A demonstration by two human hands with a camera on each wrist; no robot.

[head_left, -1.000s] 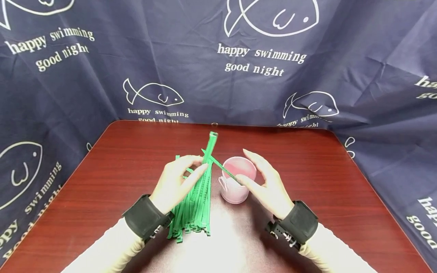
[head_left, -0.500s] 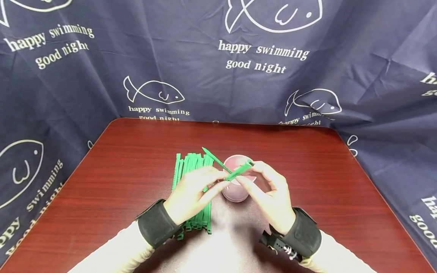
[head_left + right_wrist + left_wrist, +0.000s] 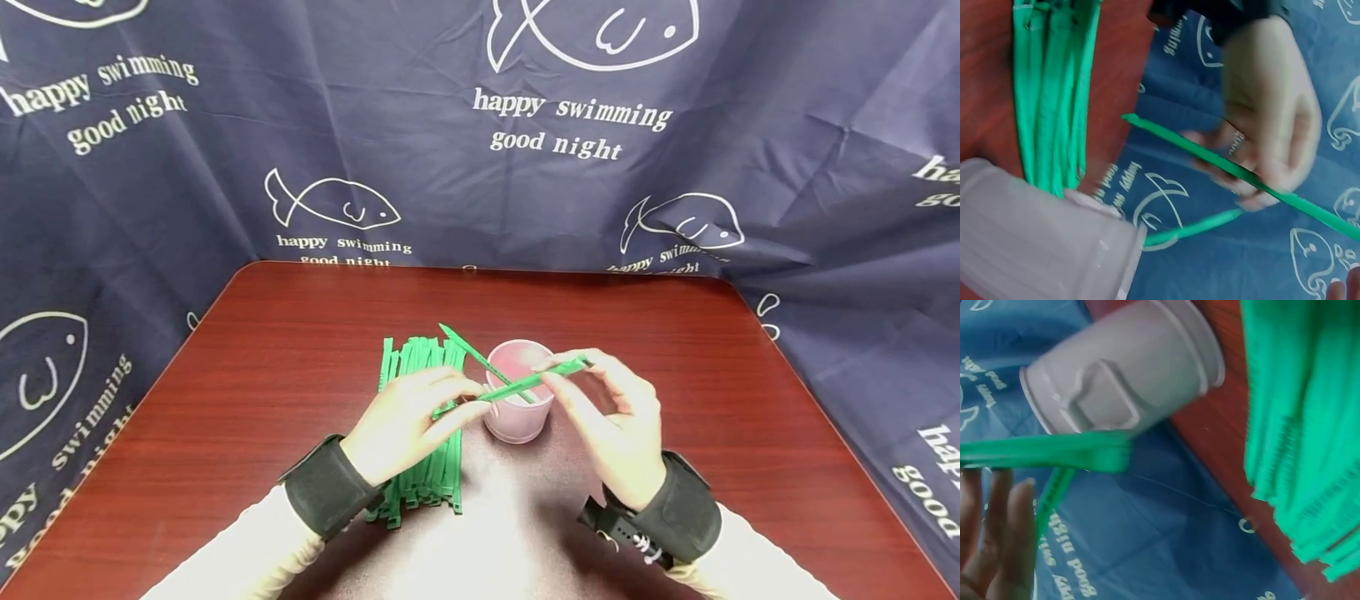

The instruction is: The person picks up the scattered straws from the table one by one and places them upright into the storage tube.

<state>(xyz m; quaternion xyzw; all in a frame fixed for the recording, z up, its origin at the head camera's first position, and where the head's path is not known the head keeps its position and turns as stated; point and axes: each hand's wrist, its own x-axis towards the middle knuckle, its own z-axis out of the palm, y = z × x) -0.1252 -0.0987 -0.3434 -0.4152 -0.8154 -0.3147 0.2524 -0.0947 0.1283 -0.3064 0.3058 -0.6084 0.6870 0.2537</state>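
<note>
My left hand (image 3: pixel 408 425) pinches a flat green strip (image 3: pixel 517 386) near its lower end. Thumb and fingers of my right hand (image 3: pixel 615 417) grip the same strip near its upper right end. It slants across the front of a pale pink mug (image 3: pixel 516 425), just above its rim. A second green strip (image 3: pixel 471 345), pointed at its far tip, leans out of the mug to the left. Under and beyond my left hand lies a pile of similar green strips (image 3: pixel 427 475). The left wrist view shows the mug's handle (image 3: pixel 1105 397). Blur hides the exact finger contact in both wrist views.
A dark red wooden table (image 3: pixel 315 317) carries everything. Behind it hangs a blue curtain (image 3: pixel 450 133) printed with white fish and lettering. The pile is close to the mug's left side.
My left hand has moved right, bringing the strip from over the pile to the mug. My right hand has left the strip leaning in the mug and now holds the newer one.
</note>
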